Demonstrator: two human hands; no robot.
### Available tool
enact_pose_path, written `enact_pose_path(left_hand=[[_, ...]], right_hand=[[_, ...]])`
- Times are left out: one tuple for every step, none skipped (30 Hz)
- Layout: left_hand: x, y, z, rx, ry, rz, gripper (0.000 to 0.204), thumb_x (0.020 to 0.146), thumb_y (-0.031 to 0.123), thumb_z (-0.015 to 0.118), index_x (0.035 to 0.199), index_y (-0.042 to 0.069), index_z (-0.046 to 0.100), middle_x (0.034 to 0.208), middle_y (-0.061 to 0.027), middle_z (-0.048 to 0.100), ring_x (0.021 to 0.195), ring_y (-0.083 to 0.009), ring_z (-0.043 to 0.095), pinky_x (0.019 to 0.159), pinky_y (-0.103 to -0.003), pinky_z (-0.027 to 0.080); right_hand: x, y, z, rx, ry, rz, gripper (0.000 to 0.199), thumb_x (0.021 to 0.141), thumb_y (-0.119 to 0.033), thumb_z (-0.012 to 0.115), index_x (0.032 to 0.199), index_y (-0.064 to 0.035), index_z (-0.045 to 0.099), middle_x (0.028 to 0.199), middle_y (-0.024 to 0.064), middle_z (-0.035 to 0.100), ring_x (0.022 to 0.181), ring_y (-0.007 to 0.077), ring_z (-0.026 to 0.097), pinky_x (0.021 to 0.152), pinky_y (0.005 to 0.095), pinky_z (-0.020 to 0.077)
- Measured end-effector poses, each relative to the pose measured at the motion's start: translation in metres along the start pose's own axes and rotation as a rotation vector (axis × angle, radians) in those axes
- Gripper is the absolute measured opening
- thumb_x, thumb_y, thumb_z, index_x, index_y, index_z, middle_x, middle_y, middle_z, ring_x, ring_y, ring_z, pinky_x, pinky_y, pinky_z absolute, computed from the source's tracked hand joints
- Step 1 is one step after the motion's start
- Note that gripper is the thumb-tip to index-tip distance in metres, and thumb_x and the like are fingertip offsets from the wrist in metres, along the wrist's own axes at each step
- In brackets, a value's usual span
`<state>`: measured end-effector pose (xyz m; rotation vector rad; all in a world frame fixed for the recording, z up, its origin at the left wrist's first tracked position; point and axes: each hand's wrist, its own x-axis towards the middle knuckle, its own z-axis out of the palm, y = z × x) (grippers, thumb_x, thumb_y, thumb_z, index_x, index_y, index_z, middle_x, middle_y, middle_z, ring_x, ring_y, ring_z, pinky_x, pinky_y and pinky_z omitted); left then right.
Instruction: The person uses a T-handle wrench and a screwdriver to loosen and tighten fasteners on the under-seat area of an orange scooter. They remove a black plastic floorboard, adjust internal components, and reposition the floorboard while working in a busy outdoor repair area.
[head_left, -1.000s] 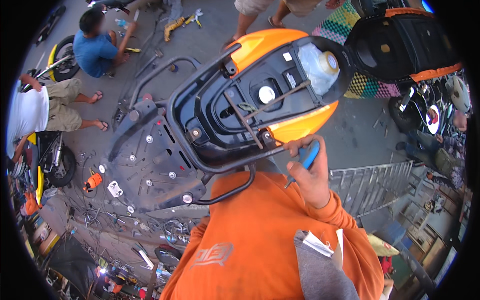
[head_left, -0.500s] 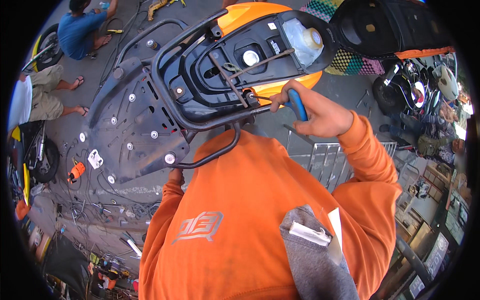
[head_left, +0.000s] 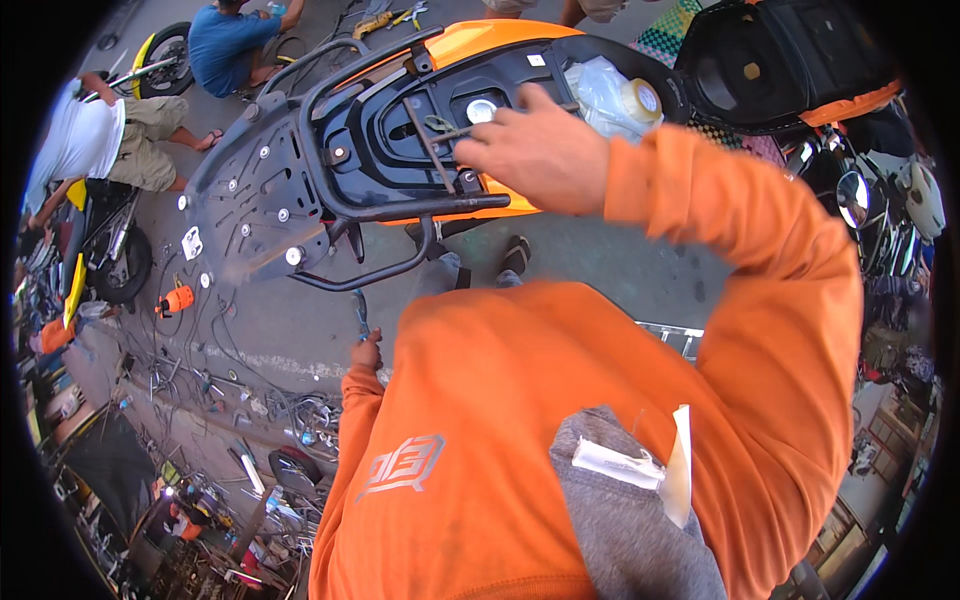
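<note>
My right hand [head_left: 550,155] reaches over the open seat area of an orange and black motorcycle [head_left: 478,42]. Its fingers are bent around the shaft of a rusty T-handle wrench [head_left: 428,145], which lies across the black compartment [head_left: 375,165]; the palm hides part of the shaft. Low beside my body, my left hand [head_left: 367,352] is closed on a slim tool with blue on it, which looks like pliers [head_left: 360,312]. A black tubular rack [head_left: 430,212] with a slotted flat plate [head_left: 255,205] is mounted at the motorcycle's rear.
A plastic-wrapped container [head_left: 640,100] sits at the compartment's right end. The detached seat [head_left: 740,70] lies beyond it. Two people, one in a blue shirt [head_left: 232,45] and one in a white shirt [head_left: 85,135], are at the left. An orange tool [head_left: 176,300] and cables lie on the floor.
My right hand no longer holds the blue-handled tool and has moved onto the T-handle wrench. My left hand has come into view with a tool. My view has shifted.
</note>
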<state>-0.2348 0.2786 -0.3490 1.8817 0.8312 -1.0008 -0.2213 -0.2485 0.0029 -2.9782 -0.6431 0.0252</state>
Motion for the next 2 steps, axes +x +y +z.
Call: enact_pose_path(left_hand=[[-0.008,-0.018,0.009,-0.043,0.005,0.014,0.033,0.087,0.039,0.074,0.084,0.009,0.061,0.054,0.0032,0.04,0.039,-0.0115,0.037,0.036,-0.031,0.027],[-0.008,-0.024,0.008,-0.057,0.014,0.015,0.033,0.087,0.039,0.074,0.084,0.009,0.061,0.054,0.0032,0.04,0.039,-0.0115,0.037,0.036,-0.031,0.027]], right_hand=[[-0.009,-0.017,0.009,-0.087,0.096,0.207,0.033,0.08,-0.013,0.069,0.112,-0.011,0.06,0.098,0.0044,0.065,0.097,0.0264,0.064,0.095,0.0502,0.0365],[-0.014,-0.031,0.018,-0.053,0.202,0.346,0.039,0.08,-0.012,0.069,0.118,-0.0116,0.059,0.105,0.0057,0.064,0.105,0.0271,0.061,0.093,0.0513,0.0371]])
